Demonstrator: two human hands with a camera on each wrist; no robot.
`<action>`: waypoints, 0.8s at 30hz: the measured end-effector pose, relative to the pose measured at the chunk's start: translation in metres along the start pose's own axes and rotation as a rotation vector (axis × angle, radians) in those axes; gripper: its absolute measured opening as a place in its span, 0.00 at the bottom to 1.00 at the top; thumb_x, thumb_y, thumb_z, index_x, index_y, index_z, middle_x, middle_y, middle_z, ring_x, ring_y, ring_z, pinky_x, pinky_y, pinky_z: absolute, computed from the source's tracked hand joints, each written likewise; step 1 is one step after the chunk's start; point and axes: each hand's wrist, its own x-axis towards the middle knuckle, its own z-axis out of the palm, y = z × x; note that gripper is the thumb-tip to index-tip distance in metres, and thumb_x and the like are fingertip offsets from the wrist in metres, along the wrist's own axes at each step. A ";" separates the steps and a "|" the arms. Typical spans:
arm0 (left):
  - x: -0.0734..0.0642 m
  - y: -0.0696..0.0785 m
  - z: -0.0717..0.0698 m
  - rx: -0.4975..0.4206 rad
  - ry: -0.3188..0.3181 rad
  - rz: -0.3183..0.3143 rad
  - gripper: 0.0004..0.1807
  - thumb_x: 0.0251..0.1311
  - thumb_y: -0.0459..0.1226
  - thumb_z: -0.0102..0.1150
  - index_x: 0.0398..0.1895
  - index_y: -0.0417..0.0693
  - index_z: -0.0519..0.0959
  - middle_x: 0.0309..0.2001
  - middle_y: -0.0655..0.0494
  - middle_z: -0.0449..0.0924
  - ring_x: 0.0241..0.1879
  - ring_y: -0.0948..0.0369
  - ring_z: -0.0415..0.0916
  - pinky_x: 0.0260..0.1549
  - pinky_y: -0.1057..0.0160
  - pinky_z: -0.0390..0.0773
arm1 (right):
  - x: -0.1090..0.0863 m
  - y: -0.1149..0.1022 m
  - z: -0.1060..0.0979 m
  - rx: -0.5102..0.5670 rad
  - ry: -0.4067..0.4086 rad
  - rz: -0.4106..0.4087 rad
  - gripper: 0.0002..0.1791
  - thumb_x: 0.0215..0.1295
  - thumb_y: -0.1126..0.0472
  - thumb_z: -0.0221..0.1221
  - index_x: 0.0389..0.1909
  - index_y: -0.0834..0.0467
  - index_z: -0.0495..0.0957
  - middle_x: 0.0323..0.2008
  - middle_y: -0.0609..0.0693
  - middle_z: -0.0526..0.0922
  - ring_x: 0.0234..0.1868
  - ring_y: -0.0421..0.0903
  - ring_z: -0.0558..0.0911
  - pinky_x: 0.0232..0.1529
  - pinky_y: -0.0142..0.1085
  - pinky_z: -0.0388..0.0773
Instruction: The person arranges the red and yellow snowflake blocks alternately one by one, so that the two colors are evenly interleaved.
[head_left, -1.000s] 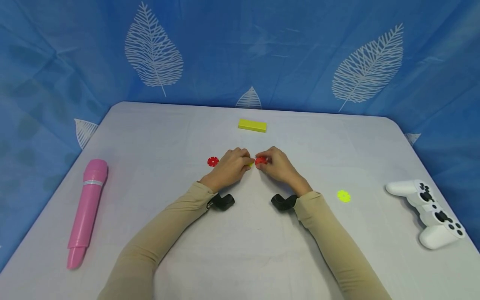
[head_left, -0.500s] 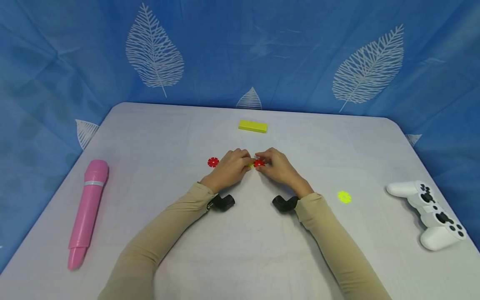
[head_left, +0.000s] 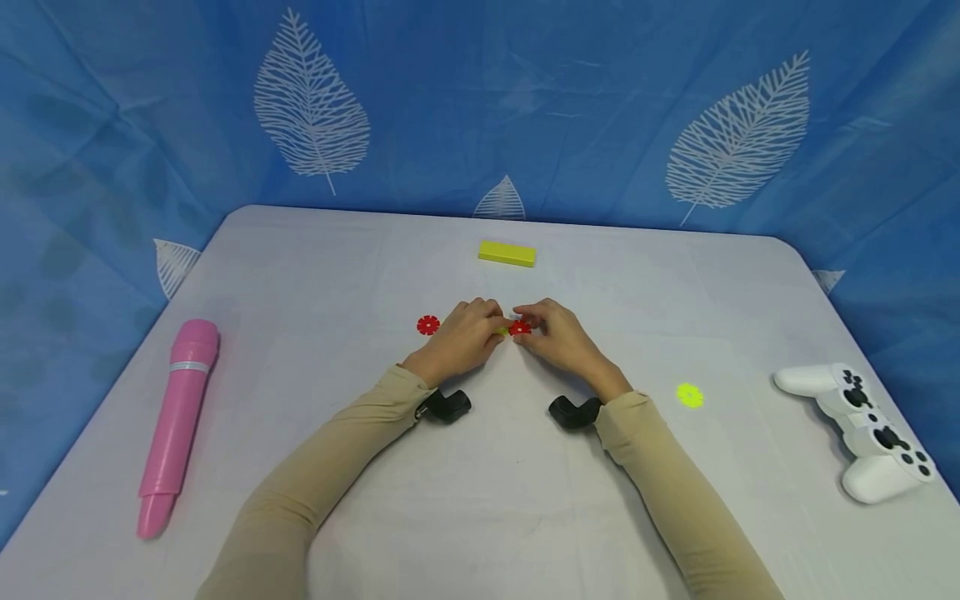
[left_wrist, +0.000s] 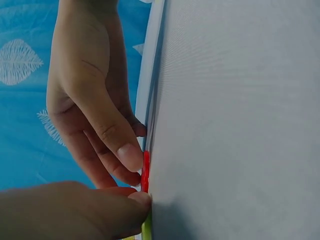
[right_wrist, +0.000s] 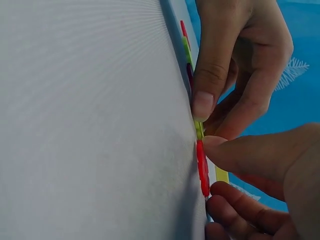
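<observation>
My right hand (head_left: pixel 558 337) pinches a red notched plastic disc (head_left: pixel 520 328) between thumb and fingers near the table's middle. Just left of it, my left hand (head_left: pixel 465 333) grips a yellow-green disc (right_wrist: pixel 199 129), with its thumb close over it. Edge to edge, the two discs meet at my right thumb (right_wrist: pixel 216 145) in the right wrist view. Beyond my left thumb in that view, a dark disc (right_wrist: pixel 190 75), a yellow-green one and a red one (right_wrist: pixel 184 29) continue the row. From the head, only that far red disc (head_left: pixel 428 325) shows left of my left hand.
A yellow block (head_left: pixel 507 253) lies behind the hands. To the right are a loose yellow-green disc (head_left: pixel 690 395) and a white game controller (head_left: pixel 858 433). A pink microphone-shaped object (head_left: pixel 178 425) lies at the left. A blue leaf-print curtain (head_left: pixel 585 100) hangs behind the white table (head_left: pixel 480 517).
The red disc in my right hand has shifted slightly left, up to the yellow-green disc, and shows more of its face. My left hand has stayed nearly still.
</observation>
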 end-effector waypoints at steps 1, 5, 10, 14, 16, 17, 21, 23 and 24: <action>0.000 0.001 0.000 0.006 -0.002 0.000 0.13 0.58 0.37 0.56 0.46 0.49 0.80 0.43 0.54 0.76 0.43 0.57 0.72 0.45 0.58 0.72 | -0.001 0.000 -0.001 -0.002 0.003 0.000 0.23 0.56 0.59 0.61 0.55 0.59 0.73 0.42 0.56 0.76 0.38 0.48 0.73 0.39 0.35 0.69; 0.003 0.003 0.000 0.016 -0.004 0.001 0.15 0.58 0.40 0.56 0.48 0.50 0.79 0.44 0.54 0.76 0.45 0.57 0.71 0.48 0.57 0.71 | -0.010 0.003 -0.006 -0.007 0.007 0.006 0.23 0.56 0.60 0.60 0.55 0.58 0.73 0.42 0.56 0.76 0.39 0.49 0.73 0.40 0.38 0.70; 0.007 0.006 0.000 -0.002 -0.020 0.001 0.16 0.58 0.42 0.55 0.50 0.51 0.78 0.47 0.54 0.76 0.47 0.58 0.71 0.50 0.58 0.71 | -0.025 0.010 -0.017 -0.012 -0.009 0.037 0.24 0.57 0.59 0.60 0.56 0.56 0.72 0.47 0.56 0.75 0.44 0.50 0.74 0.47 0.43 0.72; 0.010 0.008 0.001 -0.011 -0.049 -0.003 0.17 0.59 0.43 0.55 0.51 0.51 0.78 0.49 0.54 0.76 0.49 0.58 0.70 0.50 0.58 0.71 | -0.039 0.021 -0.028 -0.026 -0.018 0.054 0.24 0.58 0.58 0.59 0.56 0.56 0.72 0.48 0.55 0.75 0.46 0.50 0.74 0.49 0.46 0.72; 0.012 0.009 0.001 -0.015 -0.057 0.001 0.17 0.59 0.43 0.55 0.51 0.50 0.77 0.51 0.54 0.76 0.51 0.57 0.70 0.50 0.59 0.71 | -0.047 0.026 -0.034 -0.031 -0.014 0.057 0.23 0.58 0.58 0.59 0.56 0.57 0.72 0.48 0.55 0.75 0.47 0.50 0.73 0.50 0.46 0.72; 0.013 0.010 0.001 -0.015 -0.060 0.006 0.18 0.59 0.43 0.54 0.51 0.50 0.77 0.51 0.54 0.76 0.51 0.57 0.70 0.50 0.59 0.71 | -0.051 0.029 -0.037 -0.034 -0.008 0.056 0.23 0.58 0.58 0.59 0.56 0.57 0.72 0.48 0.56 0.75 0.47 0.51 0.74 0.50 0.47 0.72; 0.016 0.011 0.002 -0.034 -0.066 0.028 0.17 0.60 0.43 0.54 0.51 0.49 0.77 0.52 0.54 0.76 0.51 0.57 0.71 0.49 0.58 0.71 | -0.069 0.040 -0.048 -0.048 0.016 0.058 0.23 0.59 0.58 0.59 0.56 0.59 0.72 0.49 0.57 0.75 0.49 0.52 0.74 0.51 0.48 0.70; 0.017 0.011 0.002 -0.043 -0.068 0.031 0.16 0.60 0.42 0.54 0.51 0.50 0.78 0.51 0.54 0.77 0.51 0.57 0.71 0.49 0.58 0.71 | -0.078 0.045 -0.054 -0.056 0.025 0.064 0.23 0.59 0.58 0.58 0.56 0.60 0.71 0.49 0.58 0.75 0.50 0.53 0.74 0.51 0.49 0.70; 0.016 0.011 0.002 -0.048 -0.068 0.029 0.16 0.60 0.41 0.54 0.50 0.50 0.78 0.51 0.54 0.77 0.51 0.57 0.71 0.48 0.58 0.71 | -0.082 0.048 -0.056 -0.062 0.028 0.067 0.23 0.60 0.58 0.58 0.56 0.60 0.71 0.49 0.58 0.75 0.50 0.53 0.74 0.51 0.49 0.70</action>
